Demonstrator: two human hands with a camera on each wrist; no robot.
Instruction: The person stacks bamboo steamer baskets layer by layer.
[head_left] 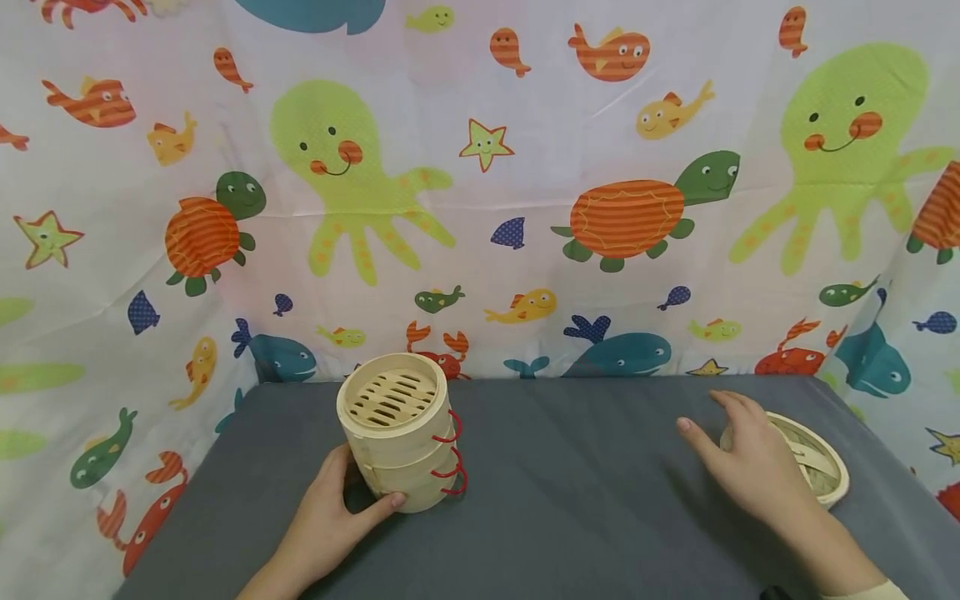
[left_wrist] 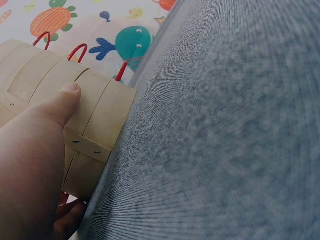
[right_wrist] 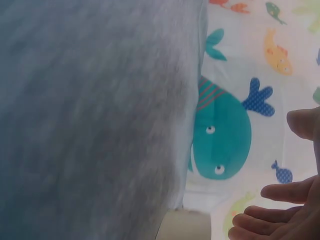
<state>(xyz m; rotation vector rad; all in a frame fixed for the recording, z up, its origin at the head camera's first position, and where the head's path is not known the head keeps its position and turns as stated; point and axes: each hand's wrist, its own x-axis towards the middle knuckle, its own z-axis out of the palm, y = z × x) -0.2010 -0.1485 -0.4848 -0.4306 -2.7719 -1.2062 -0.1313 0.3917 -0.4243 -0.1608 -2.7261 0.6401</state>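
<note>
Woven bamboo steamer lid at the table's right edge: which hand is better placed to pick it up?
Right, probably. The right hand hovers open directly over the woven bamboo steamer lid, while the left hand grips the stacked bamboo steamer baskets across the grey table.

A big white cloth curtain with sea animals printed on it [head_left: 525, 192] hangs behind and wraps around both sides. It shows green octopuses, orange striped turtles, blue whales, fish and stars. In front lies a flat table under a soft dark grey cloth [head_left: 570, 492], maybe felt.
</note>
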